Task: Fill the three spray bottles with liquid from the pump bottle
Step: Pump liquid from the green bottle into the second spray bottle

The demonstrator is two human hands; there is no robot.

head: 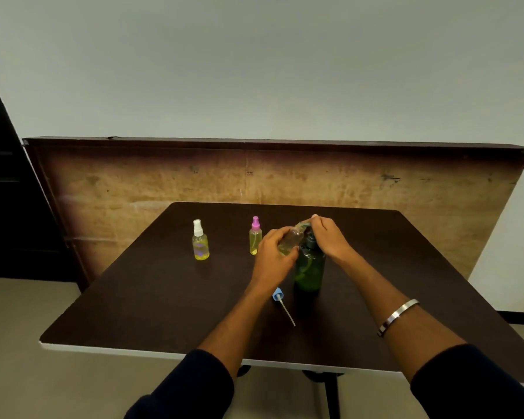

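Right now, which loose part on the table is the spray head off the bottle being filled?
On the dark table, look near the front, just left of the green pump bottle. The blue spray head lies there on its side, dip tube pointing toward the person. It is the only head not on a bottle.

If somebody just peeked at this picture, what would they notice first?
Probably the two hands in the middle of the dark table: the left hand tilts a small clear bottle against the green pump bottle, while the right hand sits on its pump. Next, two yellow-filled spray bottles, white-topped and pink-topped, stand behind to the left.
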